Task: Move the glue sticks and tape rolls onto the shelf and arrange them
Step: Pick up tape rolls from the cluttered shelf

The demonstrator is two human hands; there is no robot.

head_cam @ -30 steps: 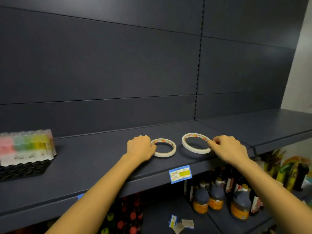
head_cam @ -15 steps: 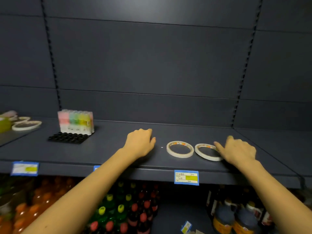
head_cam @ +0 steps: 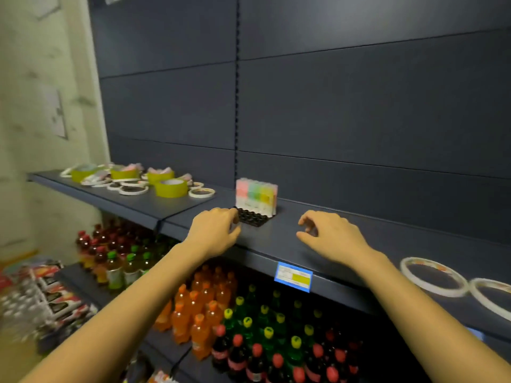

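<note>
A row of pastel glue sticks (head_cam: 256,196) stands in a black tray (head_cam: 253,217) on the dark shelf (head_cam: 279,239). My left hand (head_cam: 214,232) hovers at the tray's left edge, fingers curled, nothing in it. My right hand (head_cam: 329,234) is over bare shelf to the tray's right, fingers apart and empty. Two thin white tape rolls (head_cam: 433,276) (head_cam: 492,295) lie flat at the right end. On the left shelf section sits a pile of yellow tape rolls (head_cam: 170,187) and thin white rolls (head_cam: 133,190).
Below the shelf stand rows of orange, green and red drink bottles (head_cam: 249,322). A blue price tag (head_cam: 293,276) hangs on the shelf's front edge. Packaged goods (head_cam: 47,299) lie at lower left. A pale wall (head_cam: 41,106) closes the left side.
My view has swung left. Both hands have left the two white tape rolls and moved left along the shelf to either side of the glue stick tray.
</note>
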